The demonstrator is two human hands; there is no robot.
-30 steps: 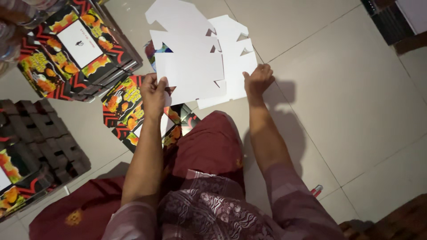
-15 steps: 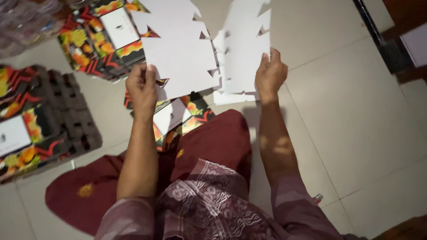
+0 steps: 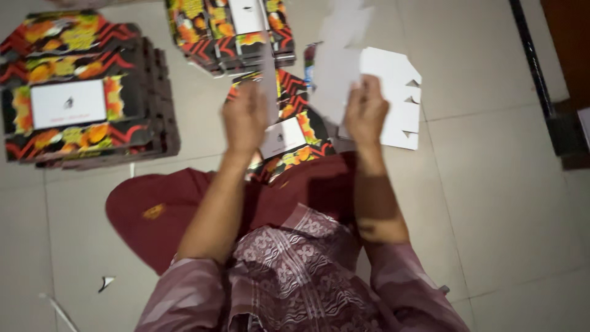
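Note:
I sit on a tiled floor [image 3: 491, 184] with both arms raised in front of me. My left hand [image 3: 244, 117] and my right hand [image 3: 365, 110] hold a flat white cardboard box blank [image 3: 335, 74] between them; it is blurred by motion. More white blanks [image 3: 399, 98] lie on the floor just beyond my right hand. A flat printed blank in black, red and orange with a white panel [image 3: 286, 138] lies below my hands, near my knees.
A stack of printed flat boxes [image 3: 86, 104] lies at the left, another stack [image 3: 233, 31] at the top middle. A dark red cloth [image 3: 153, 209] covers my legs. A dark rail [image 3: 534, 67] runs along the right. A paper scrap [image 3: 106, 283] lies at the lower left.
The view has swung right and down. My hands have come closer together and lifted the white blank off the floor pile, folding it upward.

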